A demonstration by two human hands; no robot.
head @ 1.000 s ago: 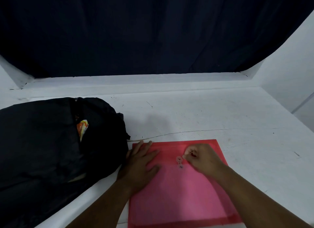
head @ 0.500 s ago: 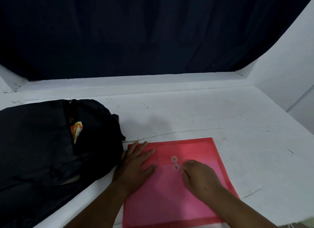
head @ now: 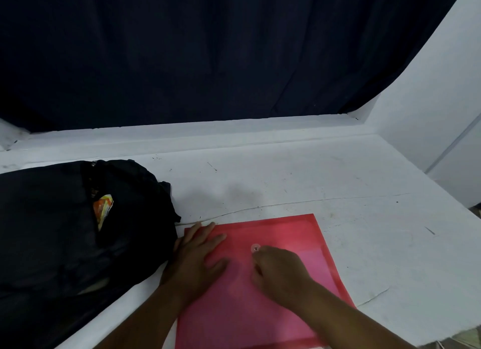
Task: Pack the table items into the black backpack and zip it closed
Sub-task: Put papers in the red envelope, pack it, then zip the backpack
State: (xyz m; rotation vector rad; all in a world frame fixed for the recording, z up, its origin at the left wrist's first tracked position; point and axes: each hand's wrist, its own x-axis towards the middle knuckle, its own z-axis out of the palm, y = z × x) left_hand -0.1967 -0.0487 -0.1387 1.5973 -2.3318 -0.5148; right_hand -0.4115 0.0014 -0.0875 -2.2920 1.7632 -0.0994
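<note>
Head view, looking down. Left hand (head: 200,257) flat and spread on red folder (head: 260,296), pressing it onto white table (head: 364,231). Right hand (head: 278,273) curled at the folder's round button (head: 256,249), fingertips hidden, so cannot tell if pinching the string or holding nothing. Black backpack (head: 65,231) just left of the pressing hand, touching it, part open, with an orange packet (head: 102,209) peeking out. Might slip: smooth folder could slide if the press eases; string could come loose if wound badly. No words or brand readable anywhere.
</note>
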